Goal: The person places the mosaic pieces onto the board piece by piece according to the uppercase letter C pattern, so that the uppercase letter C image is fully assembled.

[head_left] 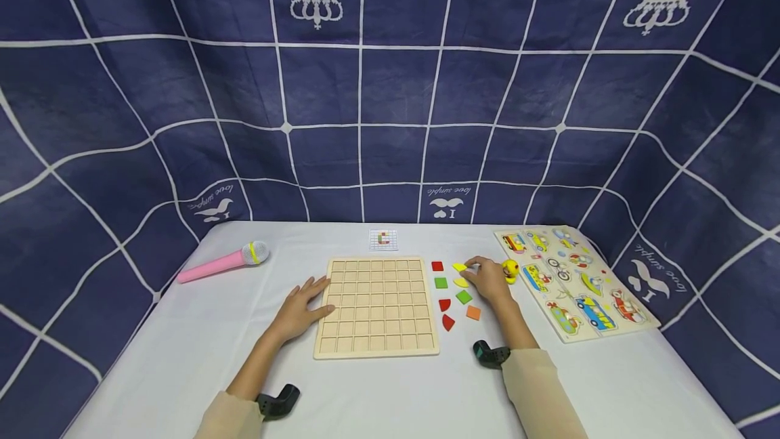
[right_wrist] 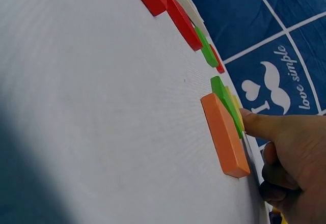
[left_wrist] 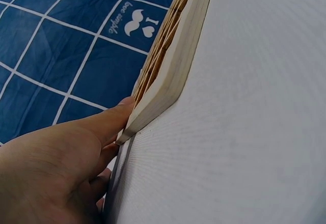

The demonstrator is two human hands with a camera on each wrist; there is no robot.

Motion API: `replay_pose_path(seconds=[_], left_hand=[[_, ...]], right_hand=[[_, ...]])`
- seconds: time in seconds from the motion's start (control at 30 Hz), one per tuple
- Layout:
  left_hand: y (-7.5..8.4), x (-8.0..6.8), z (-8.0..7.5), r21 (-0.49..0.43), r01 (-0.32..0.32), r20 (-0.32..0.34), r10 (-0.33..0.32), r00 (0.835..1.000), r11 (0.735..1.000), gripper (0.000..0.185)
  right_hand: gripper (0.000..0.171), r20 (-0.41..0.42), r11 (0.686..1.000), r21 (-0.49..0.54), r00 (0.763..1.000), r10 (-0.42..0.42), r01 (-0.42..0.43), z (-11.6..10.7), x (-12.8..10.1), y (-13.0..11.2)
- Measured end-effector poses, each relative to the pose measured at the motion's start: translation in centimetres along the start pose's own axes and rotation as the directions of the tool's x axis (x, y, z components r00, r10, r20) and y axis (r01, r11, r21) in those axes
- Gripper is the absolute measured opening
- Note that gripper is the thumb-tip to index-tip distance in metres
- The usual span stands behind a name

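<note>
A wooden grid board (head_left: 378,307) lies in the middle of the white table (head_left: 183,358). My left hand (head_left: 300,309) rests flat on the table, its fingers against the board's left edge; in the left wrist view the thumb (left_wrist: 109,122) touches the board (left_wrist: 173,66). Right of the board lie several coloured pieces: red (head_left: 437,266), green (head_left: 441,282), yellow (head_left: 459,267) and orange (head_left: 472,313). My right hand (head_left: 487,280) lies over them, its index fingertip (right_wrist: 249,123) on a yellow piece (right_wrist: 237,107) behind the green piece (right_wrist: 226,102) and the orange piece (right_wrist: 224,137).
A small yellow duck toy (head_left: 510,269) sits just right of my right hand. A vehicle peg puzzle (head_left: 573,280) lies at the far right, a pink toy microphone (head_left: 222,263) at the far left, and a small pattern card (head_left: 383,240) behind the board. A dark blue cloth backs the table.
</note>
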State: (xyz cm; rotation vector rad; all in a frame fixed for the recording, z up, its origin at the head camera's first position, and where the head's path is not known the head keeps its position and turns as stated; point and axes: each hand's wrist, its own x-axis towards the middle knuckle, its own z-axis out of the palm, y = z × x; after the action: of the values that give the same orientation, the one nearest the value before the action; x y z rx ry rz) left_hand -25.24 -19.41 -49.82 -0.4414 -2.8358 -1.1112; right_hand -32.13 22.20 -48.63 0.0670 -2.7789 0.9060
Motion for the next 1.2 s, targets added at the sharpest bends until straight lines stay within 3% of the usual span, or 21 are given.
replay_pose_path(seconds=[0.37,0.87,1.03,1.2], left_hand=[[-0.1,0.1,0.1,0.004,-0.013,-0.006,0.013,1.000,1.000,0.066],[-0.1,0.1,0.2,0.003,-0.005,-0.003,0.005,1.000,1.000,0.066],[-0.1,0.0,0.2,0.012,-0.005,0.002,0.005,1.000,1.000,0.066],[0.1,-0.1,0.0,0.011,-0.006,-0.011,0.006,1.000,1.000,0.064]], right_hand=[[0.043,0.057,0.999,-0.049,0.998,0.017,-0.014,0.4,0.3,-0.2],[0.031,0.035,0.999,-0.036,0.999,0.030,-0.028,0.6,0.5,-0.1],[0.029,-0.015,0.998,0.031,0.999,-0.050,0.050,0.2,0.4,-1.4],[0.029,-0.037,0.986,0.081,0.989,-0.141,0.144,0.0,0.4,-4.2]])
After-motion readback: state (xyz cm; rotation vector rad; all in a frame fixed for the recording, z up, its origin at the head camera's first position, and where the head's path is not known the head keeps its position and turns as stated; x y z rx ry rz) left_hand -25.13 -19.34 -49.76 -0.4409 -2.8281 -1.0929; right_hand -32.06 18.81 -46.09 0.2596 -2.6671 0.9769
